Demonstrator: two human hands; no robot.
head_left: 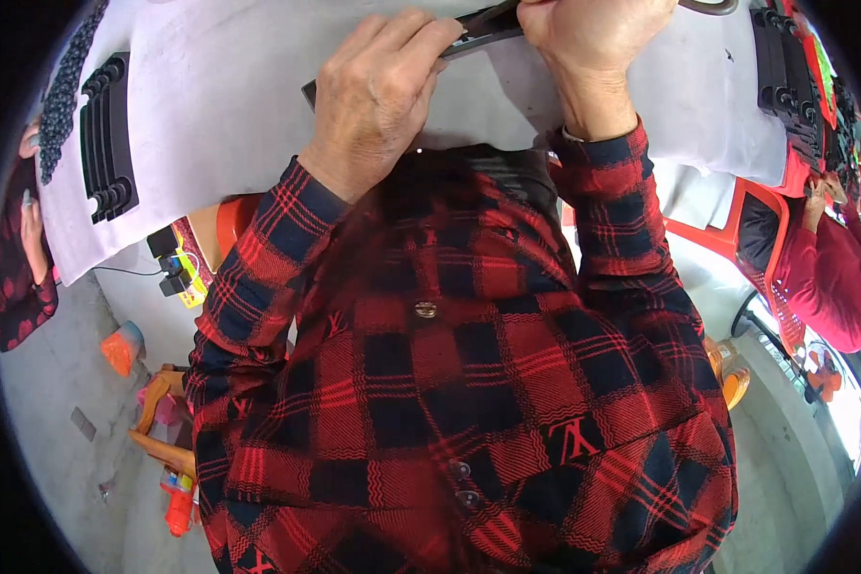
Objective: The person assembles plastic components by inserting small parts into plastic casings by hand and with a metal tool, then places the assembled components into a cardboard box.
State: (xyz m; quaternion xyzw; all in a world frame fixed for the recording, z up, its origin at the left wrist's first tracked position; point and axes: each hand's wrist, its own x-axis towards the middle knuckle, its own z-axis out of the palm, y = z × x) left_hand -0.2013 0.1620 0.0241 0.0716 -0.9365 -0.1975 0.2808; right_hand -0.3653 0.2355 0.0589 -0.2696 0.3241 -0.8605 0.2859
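At the top edge of the head view, my left hand (pixel 378 100) is closed over a flat black strip (pixel 496 40). The strip's far left end sticks out past the hand, over the white-covered table (pixel 230 96). My right hand (pixel 593 38) makes a fist around a dark tool. A slim dark shaft of this tool (pixel 496 17) slants left from the fist to the strip, and a curved, loop-like end shows on the fist's other side. The top edge cuts off part of the tool, so its kind is unclear.
Black ribbed parts (pixel 107 139) lie at the table's left, beside a heap of small dark pieces (pixel 67 91). More black parts (pixel 784 72) are stacked at the right. People sit at both sides; a red chair (pixel 727 230) stands at the right.
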